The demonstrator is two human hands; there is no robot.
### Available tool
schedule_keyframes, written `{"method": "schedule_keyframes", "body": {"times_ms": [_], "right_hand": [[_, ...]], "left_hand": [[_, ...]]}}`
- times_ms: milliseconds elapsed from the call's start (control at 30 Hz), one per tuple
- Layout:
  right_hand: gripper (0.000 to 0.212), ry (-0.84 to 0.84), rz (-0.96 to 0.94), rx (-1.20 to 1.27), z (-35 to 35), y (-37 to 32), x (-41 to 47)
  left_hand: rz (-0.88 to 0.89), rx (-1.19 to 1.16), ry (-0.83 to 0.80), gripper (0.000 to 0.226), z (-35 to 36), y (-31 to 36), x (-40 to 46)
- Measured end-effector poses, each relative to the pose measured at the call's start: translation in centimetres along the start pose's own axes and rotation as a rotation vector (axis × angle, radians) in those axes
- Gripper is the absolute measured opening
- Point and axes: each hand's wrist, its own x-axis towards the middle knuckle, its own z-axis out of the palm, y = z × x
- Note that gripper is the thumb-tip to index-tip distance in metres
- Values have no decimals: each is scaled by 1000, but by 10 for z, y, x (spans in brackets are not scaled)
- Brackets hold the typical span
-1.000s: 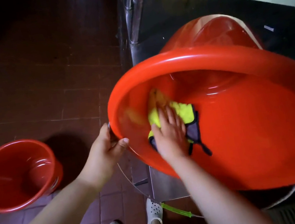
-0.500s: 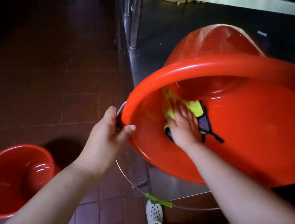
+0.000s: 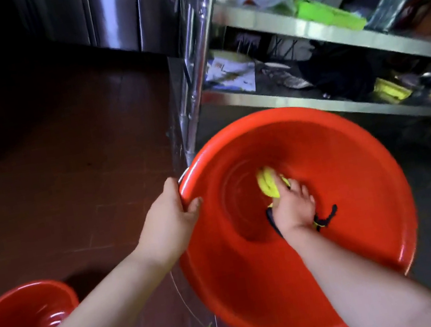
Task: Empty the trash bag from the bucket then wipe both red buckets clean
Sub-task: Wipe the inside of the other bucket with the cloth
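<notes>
Red bucket [image 3: 358, 195]: left hand [image 3: 170, 223] grips its rim, right hand [image 3: 293, 208] presses a yellow cloth [image 3: 269, 187], seemingly bunched, inside.

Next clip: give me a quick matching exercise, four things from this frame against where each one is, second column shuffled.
Things:
1. left hand
2. right hand
3. yellow cloth
4. small bucket

Places:
A. on the floor, lower left
B. pressed against the inside of the big bucket
C. gripping the big bucket's rim
D. inside the big bucket, holding the cloth

Pairs: 1-C, 2-D, 3-B, 4-A
</notes>
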Motion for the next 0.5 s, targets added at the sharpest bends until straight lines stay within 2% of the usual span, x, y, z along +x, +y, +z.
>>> {"method": "schedule_keyframes", "body": {"times_ms": [67, 133, 233, 300, 400, 500], "right_hand": [[62, 80, 18, 14, -9, 0, 15], [59, 69, 11, -67, -7, -4, 29], [42, -113, 32, -139, 18, -14, 35], [43, -239, 52, -133, 36, -26, 33], [62, -343, -112, -160, 58, -47, 25], [63, -515, -376, -142, 76, -57, 3]], "left_hand": [[-66, -2, 11, 25, -2, 8, 4], [-82, 5, 9, 23, -2, 13, 7], [-54, 1, -17, 20, 1, 19, 13], [-59, -24, -45, 19, 4, 22, 21], [-113, -63, -74, 21, 8, 26, 37], [-112, -15, -60, 19, 9, 29, 47]]}}
